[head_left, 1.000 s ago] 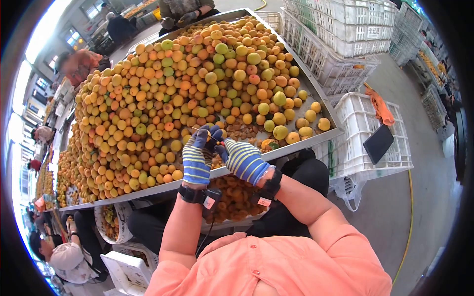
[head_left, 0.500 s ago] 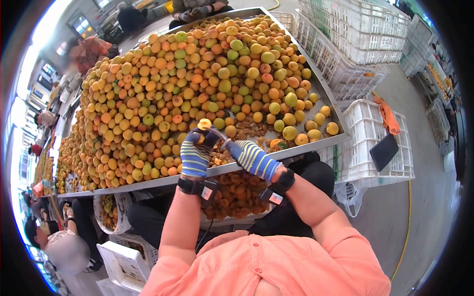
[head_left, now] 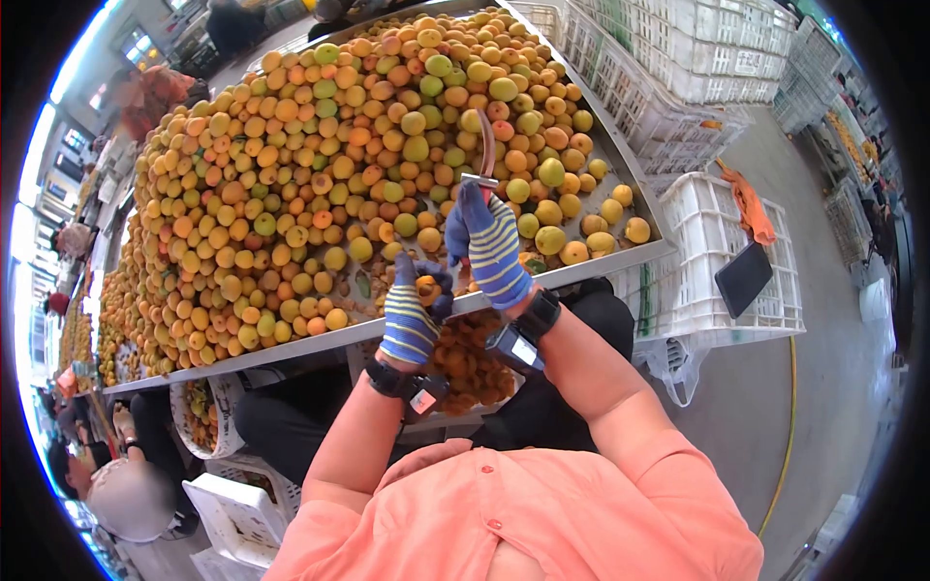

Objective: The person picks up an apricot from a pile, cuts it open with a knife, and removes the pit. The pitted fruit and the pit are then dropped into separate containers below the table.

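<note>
My left hand (head_left: 415, 312), in a blue and yellow striped glove, is closed around an orange apricot (head_left: 427, 290) near the metal table's front edge. The fruit looks cut, though fingers hide part of it. In the same kind of glove, my right hand (head_left: 492, 244) grips a curved knife (head_left: 487, 150). Its hooked blade points up and away over the fruit, apart from the apricot in my left hand. Behind both hands spreads a large heap of whole apricots (head_left: 291, 184). Below them, past the table edge, lie many opened apricot pieces (head_left: 472, 363) in a container.
A raised metal rim (head_left: 281, 347) borders the table. White plastic crates (head_left: 717, 223) stand at the right, one bearing an orange cloth (head_left: 751, 205) and a dark tablet-like object (head_left: 744, 280). A white bucket (head_left: 225, 412) and white tray (head_left: 232, 518) are at lower left. Other people sit along the left.
My right hand has lifted the knife away from the apricot, up and to the right, blade now upward. My left hand has drawn back toward me, still holding fruit. The view has shifted slightly.
</note>
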Demonstrator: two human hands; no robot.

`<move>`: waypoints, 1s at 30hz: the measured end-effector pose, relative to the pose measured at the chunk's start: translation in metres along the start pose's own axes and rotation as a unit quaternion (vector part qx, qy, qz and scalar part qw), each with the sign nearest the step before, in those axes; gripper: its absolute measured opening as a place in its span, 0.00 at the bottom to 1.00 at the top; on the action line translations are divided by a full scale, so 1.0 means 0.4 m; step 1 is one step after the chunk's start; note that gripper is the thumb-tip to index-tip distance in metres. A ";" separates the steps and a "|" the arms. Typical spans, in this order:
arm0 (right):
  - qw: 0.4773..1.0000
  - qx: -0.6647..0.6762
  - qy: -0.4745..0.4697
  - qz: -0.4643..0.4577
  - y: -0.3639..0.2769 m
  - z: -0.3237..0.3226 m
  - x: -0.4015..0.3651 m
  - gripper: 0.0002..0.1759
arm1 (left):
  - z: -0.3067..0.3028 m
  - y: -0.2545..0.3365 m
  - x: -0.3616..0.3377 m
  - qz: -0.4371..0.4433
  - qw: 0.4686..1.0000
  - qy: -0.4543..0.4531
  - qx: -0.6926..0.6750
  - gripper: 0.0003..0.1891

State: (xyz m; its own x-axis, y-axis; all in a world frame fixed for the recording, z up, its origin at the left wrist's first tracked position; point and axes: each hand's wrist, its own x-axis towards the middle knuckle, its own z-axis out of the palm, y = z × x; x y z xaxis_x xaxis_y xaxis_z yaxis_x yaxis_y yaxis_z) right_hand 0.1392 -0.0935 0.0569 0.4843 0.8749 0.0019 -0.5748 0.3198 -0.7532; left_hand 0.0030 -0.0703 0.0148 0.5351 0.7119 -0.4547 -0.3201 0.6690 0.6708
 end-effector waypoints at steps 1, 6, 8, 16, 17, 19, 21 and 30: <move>0.999 -0.027 0.017 -0.014 -0.007 0.007 -0.007 0.24 | 0.020 -0.019 -0.006 -0.016 1.000 0.010 -0.001 0.25; 0.994 -0.074 0.031 -0.069 -0.033 0.015 -0.025 0.24 | 0.073 -0.046 -0.018 -0.116 0.991 -0.058 -0.043 0.27; 0.990 -0.095 0.025 -0.102 -0.045 0.018 -0.037 0.22 | 0.145 -0.024 -0.060 -0.111 0.993 -0.026 -0.035 0.27; 0.990 -0.102 0.040 -0.092 -0.043 0.018 -0.047 0.23 | 0.111 -0.066 -0.014 -0.067 0.998 0.021 -0.005 0.28; 0.991 -0.091 0.047 -0.084 -0.040 0.016 -0.046 0.23 | 0.107 -0.084 0.003 -0.042 0.999 0.011 -0.026 0.27; 0.991 -0.082 0.068 -0.076 -0.029 0.008 -0.038 0.25 | 0.108 -0.087 0.005 -0.034 0.997 0.060 0.027 0.26; 0.989 -0.092 0.095 -0.065 -0.011 -0.004 -0.022 0.28 | 0.133 -0.070 -0.003 -0.049 0.984 0.141 0.100 0.27; 0.974 0.167 0.120 0.095 0.019 -0.056 0.046 0.28 | 0.108 -0.086 0.092 -0.002 0.996 0.083 0.045 0.25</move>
State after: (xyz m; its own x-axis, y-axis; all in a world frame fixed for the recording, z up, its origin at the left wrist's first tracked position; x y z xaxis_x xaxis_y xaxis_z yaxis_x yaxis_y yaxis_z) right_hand 0.1585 -0.0831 0.0365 0.4660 0.8325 -0.2996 -0.8317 0.2966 -0.4694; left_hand 0.0673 -0.0764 0.0002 0.3976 0.7403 -0.5421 -0.2427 0.6546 0.7159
